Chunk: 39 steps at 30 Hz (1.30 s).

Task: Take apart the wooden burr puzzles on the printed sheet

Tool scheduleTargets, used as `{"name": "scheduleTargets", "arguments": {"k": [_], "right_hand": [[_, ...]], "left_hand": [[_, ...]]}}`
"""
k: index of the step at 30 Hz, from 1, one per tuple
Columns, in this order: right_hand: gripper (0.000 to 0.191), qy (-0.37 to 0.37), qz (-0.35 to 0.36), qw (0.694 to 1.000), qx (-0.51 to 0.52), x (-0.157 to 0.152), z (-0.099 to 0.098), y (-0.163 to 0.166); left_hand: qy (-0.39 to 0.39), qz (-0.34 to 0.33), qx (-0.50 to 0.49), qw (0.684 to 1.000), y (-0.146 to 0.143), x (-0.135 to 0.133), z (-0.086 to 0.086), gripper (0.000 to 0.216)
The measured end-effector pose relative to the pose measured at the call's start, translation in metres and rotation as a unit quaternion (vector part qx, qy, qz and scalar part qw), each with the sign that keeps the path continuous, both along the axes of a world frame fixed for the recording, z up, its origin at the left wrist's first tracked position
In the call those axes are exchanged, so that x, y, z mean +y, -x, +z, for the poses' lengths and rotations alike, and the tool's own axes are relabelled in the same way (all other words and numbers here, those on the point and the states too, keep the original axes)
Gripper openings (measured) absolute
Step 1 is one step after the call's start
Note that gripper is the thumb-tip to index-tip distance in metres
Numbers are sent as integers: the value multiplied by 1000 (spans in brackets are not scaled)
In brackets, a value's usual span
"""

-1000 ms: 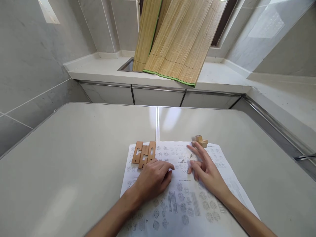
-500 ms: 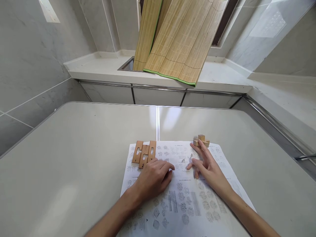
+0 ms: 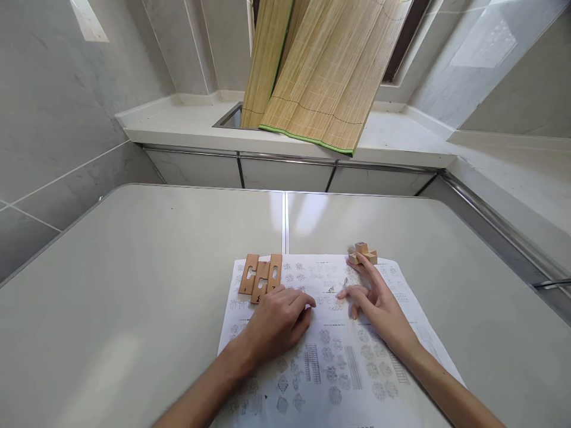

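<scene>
Two wooden lots share the printed sheet point(image 3: 334, 345) in front of me, seen from my head camera. Three flat slotted wooden plates point(image 3: 261, 277) lie side by side at the sheet's far left corner, partly over its edge. A small cross-shaped block puzzle point(image 3: 363, 254) sits at the far right corner.

My left hand point(image 3: 279, 321) rests on the paper with its fingers curled loosely under, knuckles up, fingertips just beside the near ends of the plates — I cannot tell whether they touch. It grips nothing. My right hand point(image 3: 377, 300) lies on the sheet with its fingers spread and stretched forward; the longest fingertip reaches the near side of the block puzzle, touching it or very nearly, and nothing is pinched.

As for writing, the sheet is covered with rows of small grey diagrams of interlocking shapes and short lines of caption text, but all of it is too small to read. I see no brand or label on the wood.

Everything rests on a pale grey tabletop point(image 3: 134, 285) made of two halves, with a seam point(image 3: 284, 223) running away from me down the middle. Beyond it stands a white counter point(image 3: 187, 128) with a sink cut-out, where rolled bamboo mats point(image 3: 321, 71) with green edging lean. Grey marbled tiles cover the walls — bright light falls across them.
</scene>
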State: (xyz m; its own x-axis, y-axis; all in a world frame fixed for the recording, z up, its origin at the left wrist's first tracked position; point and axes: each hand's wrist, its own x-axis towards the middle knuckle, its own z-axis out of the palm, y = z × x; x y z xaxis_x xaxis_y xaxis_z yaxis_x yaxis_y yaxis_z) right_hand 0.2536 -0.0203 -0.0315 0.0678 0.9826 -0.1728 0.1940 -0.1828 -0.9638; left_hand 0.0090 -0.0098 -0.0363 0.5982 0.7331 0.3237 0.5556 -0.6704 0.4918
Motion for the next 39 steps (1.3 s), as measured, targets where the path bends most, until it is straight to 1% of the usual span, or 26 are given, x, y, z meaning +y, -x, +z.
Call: {"name": "scheduleTargets", "arguments": {"k": [12, 21, 25, 31, 36, 39], "right_hand": [[58, -10, -4, 1000, -19, -2, -4, 2], [39, -19, -10, 1000, -9, -3, -4, 4], [34, -14, -12, 1000, 13, -4, -3, 4], [35, -12, 5, 999, 42, -2, 2, 5], [39, -14, 30, 998, 45, 1, -6, 2], [40, -8, 40, 997, 58, 0, -7, 1]], "left_hand": [[5, -2, 3, 1000, 0, 0, 0, 14], [4, 0, 6, 1000, 0, 0, -1, 15], [0, 2, 4, 1000, 0, 0, 1, 13], [8, -2, 10, 1000, 1, 0, -1, 13], [3, 0, 6, 1000, 0, 0, 0, 13], [1, -2, 4, 1000, 0, 0, 2, 13]]}}
